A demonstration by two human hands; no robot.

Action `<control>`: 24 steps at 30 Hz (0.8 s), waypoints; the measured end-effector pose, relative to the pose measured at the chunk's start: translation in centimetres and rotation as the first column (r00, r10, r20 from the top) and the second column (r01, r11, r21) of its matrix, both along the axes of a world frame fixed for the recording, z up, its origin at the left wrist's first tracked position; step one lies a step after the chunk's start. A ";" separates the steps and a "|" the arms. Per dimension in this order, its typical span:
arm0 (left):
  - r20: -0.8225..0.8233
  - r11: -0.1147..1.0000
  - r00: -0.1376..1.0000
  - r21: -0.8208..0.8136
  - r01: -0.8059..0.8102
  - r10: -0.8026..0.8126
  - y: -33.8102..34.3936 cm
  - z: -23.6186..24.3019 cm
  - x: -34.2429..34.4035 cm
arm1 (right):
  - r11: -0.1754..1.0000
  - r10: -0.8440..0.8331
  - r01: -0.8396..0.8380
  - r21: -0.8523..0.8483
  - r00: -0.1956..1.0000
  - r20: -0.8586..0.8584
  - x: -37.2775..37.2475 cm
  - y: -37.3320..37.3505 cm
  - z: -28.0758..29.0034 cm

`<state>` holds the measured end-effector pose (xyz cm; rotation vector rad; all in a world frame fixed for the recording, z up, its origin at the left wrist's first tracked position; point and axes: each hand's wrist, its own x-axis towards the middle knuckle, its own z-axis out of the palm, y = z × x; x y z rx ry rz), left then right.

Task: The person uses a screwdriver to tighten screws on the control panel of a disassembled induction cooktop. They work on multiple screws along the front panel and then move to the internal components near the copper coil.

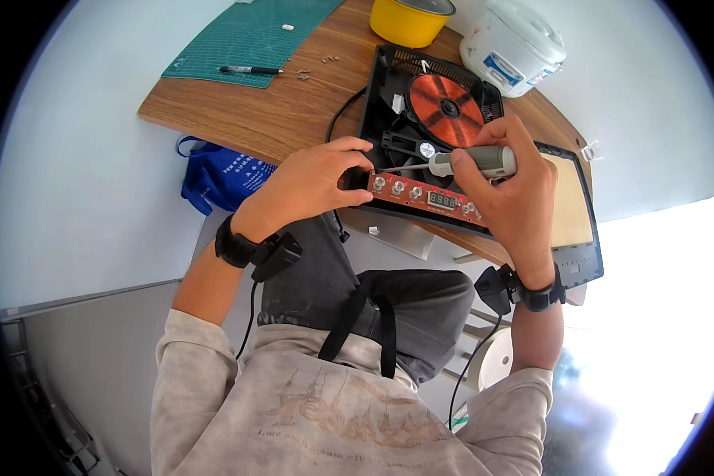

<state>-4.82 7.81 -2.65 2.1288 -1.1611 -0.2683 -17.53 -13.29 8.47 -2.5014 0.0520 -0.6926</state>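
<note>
An open black appliance housing [390, 103] holds a round copper coil [436, 105] and, along its front, a red circuit board [428, 193] with buttons and a small display. My right hand [515, 190] grips a grey-and-white screwdriver [485, 162], whose shaft reaches left to the board's upper left corner. My left hand [313, 178] curls its fingers at the left end of the board, beside the screwdriver tip; I cannot make out what lies between the fingertips. A black cord [345, 106] runs along the housing's left side.
A green cutting mat [238, 40] with a pen [254, 70], several small screws [303, 75], a yellow pot [404, 24] and a white cooker [511, 44] share the wooden table [198, 111]. A flat panel [571, 206] lies at right; a blue bag [222, 178] hangs below the left edge.
</note>
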 end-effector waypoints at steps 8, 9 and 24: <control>-0.005 0.999 0.999 -0.040 0.031 -0.031 0.0 -0.1 0.5 | 1.000 -0.002 0.002 0.019 1.000 0.005 0.0 -0.1 -0.1; -0.046 0.999 0.999 -0.020 0.026 -0.027 -0.1 0.2 0.5 | 1.000 -0.004 0.004 0.017 1.000 0.013 0.0 -0.2 -0.2; -0.006 1.000 1.000 0.016 0.002 -0.002 -0.2 -0.1 0.4 | 0.999 0.001 -0.003 0.054 1.000 0.030 0.0 0.0 -0.3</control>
